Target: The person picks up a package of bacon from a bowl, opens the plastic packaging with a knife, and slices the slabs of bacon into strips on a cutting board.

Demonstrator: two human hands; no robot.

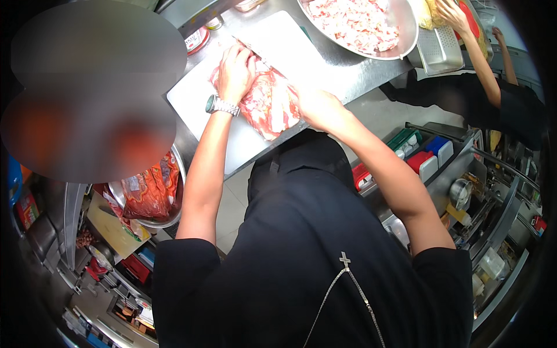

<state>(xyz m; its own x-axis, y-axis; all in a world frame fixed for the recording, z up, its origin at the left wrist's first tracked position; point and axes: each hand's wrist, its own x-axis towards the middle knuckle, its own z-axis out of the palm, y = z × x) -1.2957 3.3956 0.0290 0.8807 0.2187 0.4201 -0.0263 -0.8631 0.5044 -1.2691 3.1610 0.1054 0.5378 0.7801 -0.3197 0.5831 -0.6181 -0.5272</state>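
Note:
A large slab of raw meat lies on a white cutting board in front of me. My left hand, with a metal watch at the wrist, presses flat on the meat's upper left part, fingers pointing away. My right hand is closed at the meat's right side, around a knife whose handle is hidden in the fist. The knife's blade runs from there up and left across the meat's far edge, its tip beyond my left fingertips. Glare washes out part of the board and the right hand.
A large metal bowl of cut raw meat stands at the upper right, beside a perforated metal pan. A person in dark clothes reaches in there. At the left, a metal bowl holds packaged red meat. A lidded tub sits past the board.

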